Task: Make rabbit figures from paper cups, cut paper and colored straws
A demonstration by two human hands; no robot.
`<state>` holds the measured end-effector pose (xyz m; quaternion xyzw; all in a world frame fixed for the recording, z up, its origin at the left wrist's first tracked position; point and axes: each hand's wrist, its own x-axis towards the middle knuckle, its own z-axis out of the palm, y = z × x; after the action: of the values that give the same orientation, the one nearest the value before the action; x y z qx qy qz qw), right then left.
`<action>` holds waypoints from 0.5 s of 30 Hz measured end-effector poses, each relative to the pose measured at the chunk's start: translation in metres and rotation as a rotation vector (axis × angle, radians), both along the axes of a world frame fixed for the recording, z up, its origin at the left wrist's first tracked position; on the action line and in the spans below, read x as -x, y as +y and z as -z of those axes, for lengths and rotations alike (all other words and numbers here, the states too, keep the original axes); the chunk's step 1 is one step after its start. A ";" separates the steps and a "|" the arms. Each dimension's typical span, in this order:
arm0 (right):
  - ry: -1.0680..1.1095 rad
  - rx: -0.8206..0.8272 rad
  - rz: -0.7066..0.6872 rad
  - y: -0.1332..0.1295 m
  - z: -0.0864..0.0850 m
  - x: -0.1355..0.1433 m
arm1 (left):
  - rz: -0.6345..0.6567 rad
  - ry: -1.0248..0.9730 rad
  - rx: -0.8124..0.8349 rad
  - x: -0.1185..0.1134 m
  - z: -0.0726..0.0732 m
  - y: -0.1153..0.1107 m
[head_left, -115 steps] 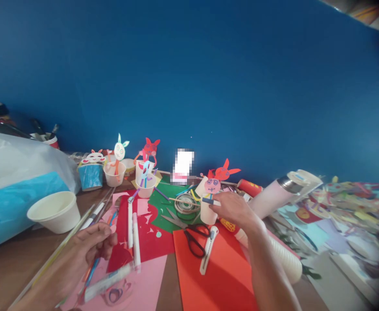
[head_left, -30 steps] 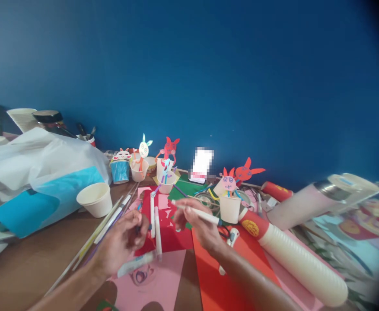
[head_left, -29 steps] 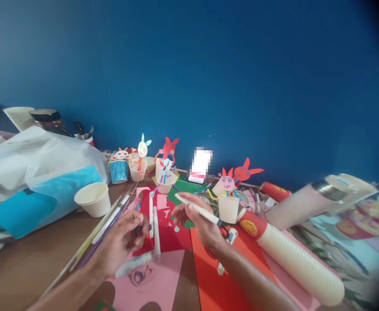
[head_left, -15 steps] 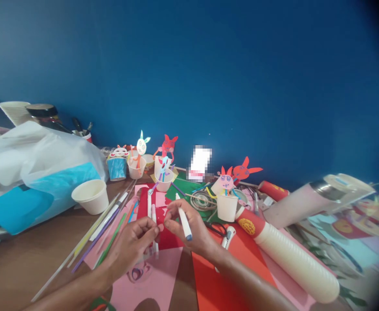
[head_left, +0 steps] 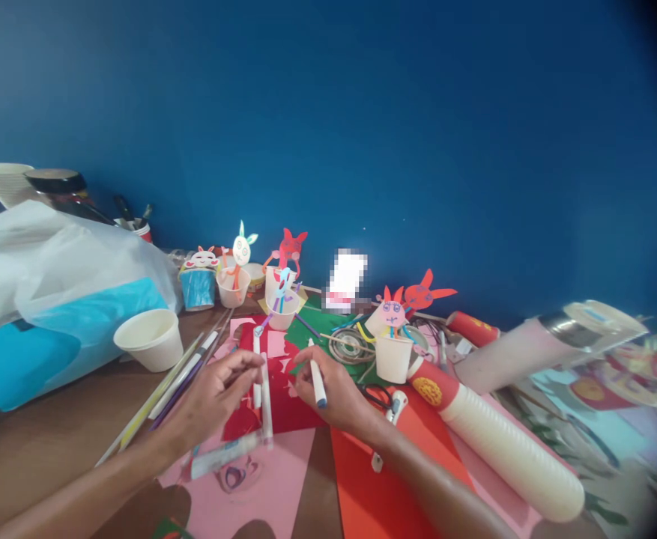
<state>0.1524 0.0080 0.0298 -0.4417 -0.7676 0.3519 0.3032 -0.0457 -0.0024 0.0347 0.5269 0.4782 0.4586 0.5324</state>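
My right hand [head_left: 331, 389] holds a white marker with a dark blue end [head_left: 318, 383] across its fingers; its fingertips are bent together over the red paper [head_left: 306, 412]. Whether a small pink scrap is at those fingertips is too small to tell. My left hand [head_left: 221, 393] hovers at the left edge of the red paper, thumb and fingers slightly apart with nothing visible between them. White markers [head_left: 267, 404] lie upright in view beside its fingertips. Below is pink paper [head_left: 277, 479] with a purple drawing [head_left: 239, 474] on it.
Cup figures with paper rabbit heads, one pink [head_left: 391, 314], stand along the back. A white cup [head_left: 151, 340] and plastic bag [head_left: 81, 262] are left. A cutter [head_left: 398, 406], orange paper [head_left: 395, 494], stacked cups [head_left: 513, 442] and a bottle [head_left: 508, 352] are right.
My left hand has moved left and up, away from my right hand, and its fingers have parted. My right hand has shifted slightly, still with the marker. The view has turned a little.
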 end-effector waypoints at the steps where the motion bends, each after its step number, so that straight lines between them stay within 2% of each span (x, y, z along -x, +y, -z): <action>1: -0.059 -0.010 -0.024 0.000 0.004 -0.001 | -0.027 -0.042 0.004 0.004 0.000 0.003; 4: -0.183 -0.055 -0.068 -0.001 0.013 0.000 | -0.069 -0.056 -0.014 0.012 0.003 0.009; 7: -0.254 -0.094 0.014 -0.005 0.020 0.004 | -0.082 0.062 -0.141 0.018 0.012 0.012; 10: -0.282 -0.136 0.113 -0.008 0.026 0.009 | -0.039 0.174 -0.265 0.023 0.025 0.013; 12: -0.277 -0.163 0.137 -0.008 0.028 0.010 | 0.030 0.271 -0.299 0.027 0.034 0.014; 15: -0.242 -0.158 0.158 -0.003 0.024 0.005 | 0.062 0.420 -0.322 0.033 0.040 0.015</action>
<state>0.1475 0.0050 0.0056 -0.5145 -0.7866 0.2096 0.2693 -0.0783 0.0122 -0.0050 0.7027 0.4827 0.3929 0.3448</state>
